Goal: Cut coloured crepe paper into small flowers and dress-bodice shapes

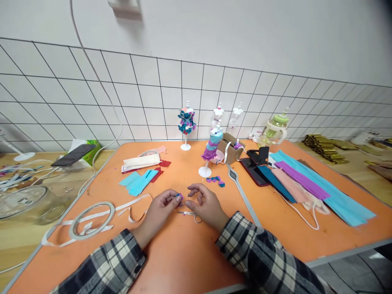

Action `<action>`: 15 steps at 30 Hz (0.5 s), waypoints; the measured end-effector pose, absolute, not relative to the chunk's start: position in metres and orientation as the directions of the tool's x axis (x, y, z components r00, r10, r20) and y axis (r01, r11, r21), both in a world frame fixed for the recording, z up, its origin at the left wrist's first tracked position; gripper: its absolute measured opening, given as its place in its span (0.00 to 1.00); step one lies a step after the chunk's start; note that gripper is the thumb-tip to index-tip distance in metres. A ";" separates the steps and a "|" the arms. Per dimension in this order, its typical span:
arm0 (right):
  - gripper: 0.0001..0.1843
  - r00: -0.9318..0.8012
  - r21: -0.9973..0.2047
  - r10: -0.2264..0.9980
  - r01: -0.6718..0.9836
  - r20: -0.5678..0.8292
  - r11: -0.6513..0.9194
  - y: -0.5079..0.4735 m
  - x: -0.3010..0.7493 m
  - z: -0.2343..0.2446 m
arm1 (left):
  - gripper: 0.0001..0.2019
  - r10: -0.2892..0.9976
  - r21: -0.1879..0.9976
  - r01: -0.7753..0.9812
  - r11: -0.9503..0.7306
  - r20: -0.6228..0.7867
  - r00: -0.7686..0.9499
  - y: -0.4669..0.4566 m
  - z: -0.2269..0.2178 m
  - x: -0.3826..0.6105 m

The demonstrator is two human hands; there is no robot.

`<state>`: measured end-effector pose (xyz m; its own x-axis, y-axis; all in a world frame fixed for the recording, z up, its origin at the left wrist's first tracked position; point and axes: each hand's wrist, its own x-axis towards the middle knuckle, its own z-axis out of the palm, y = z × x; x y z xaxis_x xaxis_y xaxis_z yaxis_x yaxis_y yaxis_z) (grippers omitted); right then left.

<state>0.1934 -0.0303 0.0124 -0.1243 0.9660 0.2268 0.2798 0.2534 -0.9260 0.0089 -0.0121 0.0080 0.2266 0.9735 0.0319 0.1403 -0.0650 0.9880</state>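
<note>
Pinched between the thumb and fingers of my left hand (164, 208) is a small purple and blue crepe paper flower (179, 197). Just to its right, my right hand (206, 205) has thumb and forefinger apart, with no object that I can make out between them. Below the fingers lies a small pair of scissors (196, 217), partly hidden by my right hand. Several similar paper flowers (216, 179) rest beyond my right hand. Behind them stands a mini dress form (212, 145) wrapped in blue and purple paper.
Left are a roll of white tape (92, 220) and blue crepe paper pieces (139, 181). At the back stand a flower-covered dress form (186, 122) and two white ones. Right are a grey strap (245, 196), a cardboard box (234, 153), coloured crepe strips (318, 183) and a jug (274, 128).
</note>
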 end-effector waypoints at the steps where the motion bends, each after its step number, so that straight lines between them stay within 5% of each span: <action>1: 0.24 -0.133 -0.950 0.975 0.235 0.178 0.206 -0.029 0.193 0.010 | 0.16 0.974 0.988 0.139 -0.060 0.028 0.223 -0.015 0.008 0.010; 10: 0.21 -0.248 -0.990 0.968 -0.118 -0.046 -0.077 -0.025 0.190 -0.010 | 0.17 0.965 0.992 0.120 -0.034 0.001 0.263 -0.028 0.005 0.019; 15: 0.20 -0.269 -0.981 0.961 -0.162 -0.063 -0.109 -0.024 0.191 -0.005 | 0.18 0.957 0.993 0.119 0.000 -0.034 0.287 -0.024 -0.003 0.016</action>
